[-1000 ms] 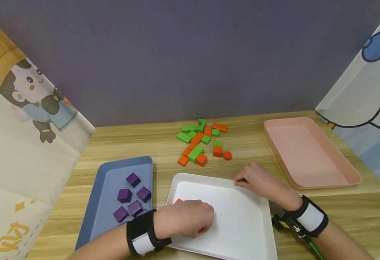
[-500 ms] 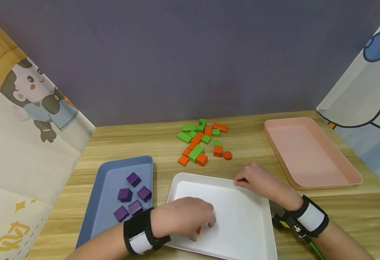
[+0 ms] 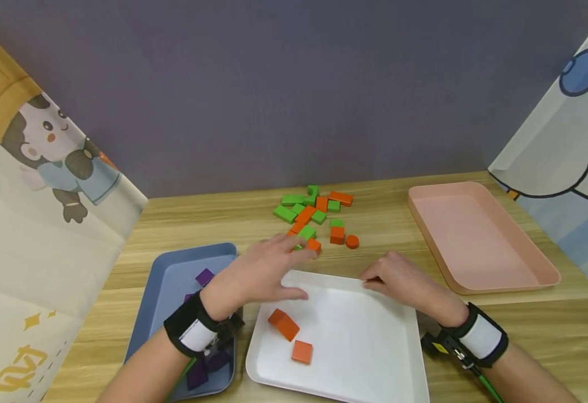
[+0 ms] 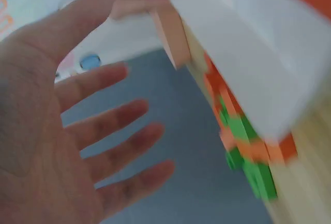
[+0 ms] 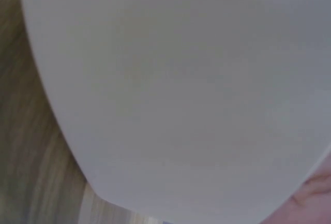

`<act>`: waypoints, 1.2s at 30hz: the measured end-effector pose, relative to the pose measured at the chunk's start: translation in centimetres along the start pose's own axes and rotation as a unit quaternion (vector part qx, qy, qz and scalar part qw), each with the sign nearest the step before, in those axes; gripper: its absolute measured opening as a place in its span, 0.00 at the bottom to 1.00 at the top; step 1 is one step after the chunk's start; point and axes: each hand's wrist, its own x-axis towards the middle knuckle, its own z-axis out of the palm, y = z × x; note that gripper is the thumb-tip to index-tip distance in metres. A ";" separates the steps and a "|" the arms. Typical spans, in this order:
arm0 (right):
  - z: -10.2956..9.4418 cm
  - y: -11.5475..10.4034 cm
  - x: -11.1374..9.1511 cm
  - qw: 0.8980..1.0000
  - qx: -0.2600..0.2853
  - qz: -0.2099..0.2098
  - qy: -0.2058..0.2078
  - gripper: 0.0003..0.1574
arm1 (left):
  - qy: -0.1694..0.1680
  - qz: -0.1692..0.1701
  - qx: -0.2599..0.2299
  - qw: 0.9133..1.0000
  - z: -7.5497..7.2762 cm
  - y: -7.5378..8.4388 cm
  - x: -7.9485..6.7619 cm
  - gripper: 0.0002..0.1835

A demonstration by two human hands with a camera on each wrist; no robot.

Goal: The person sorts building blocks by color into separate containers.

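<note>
My left hand is over the far left corner of the white tray, fingers spread toward the pile of blocks. In the left wrist view its fingers are straight with nothing between them. Inside the tray lie an orange rectangular block and a flat orange square block. My right hand pinches the tray's far rim near its right corner. Beyond the tray, green blocks and orange blocks lie loosely heaped, partly hidden by the left fingers.
To the left is a blue tray with several purple cubes, partly covered by the left wrist. A pink tray stands at the right. A dark panel closes off the table's back.
My left hand has let go of the orange square block inside the white tray, then lifted away toward the block pile, fingers spreading. The right hand keeps its place on the rim.
</note>
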 end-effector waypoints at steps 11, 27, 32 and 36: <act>-0.1 0.0 -0.1 1.000 0.013 -0.006 -0.001 0.10 | -0.033 -0.094 -0.006 0.995 1.4 -6.0 1.6 0.40; -0.1 0.0 -0.1 1.000 0.008 -0.003 -0.001 0.09 | -0.113 0.008 -0.077 0.991 3.5 -7.3 3.2 0.17; -0.1 0.0 -0.1 1.000 0.004 -0.004 -0.001 0.08 | -0.125 -0.018 -0.090 0.988 3.4 -7.3 2.9 0.17; -0.1 0.0 -0.1 1.000 0.005 -0.005 0.000 0.09 | -0.131 -0.048 -0.097 0.985 3.4 -7.2 2.6 0.12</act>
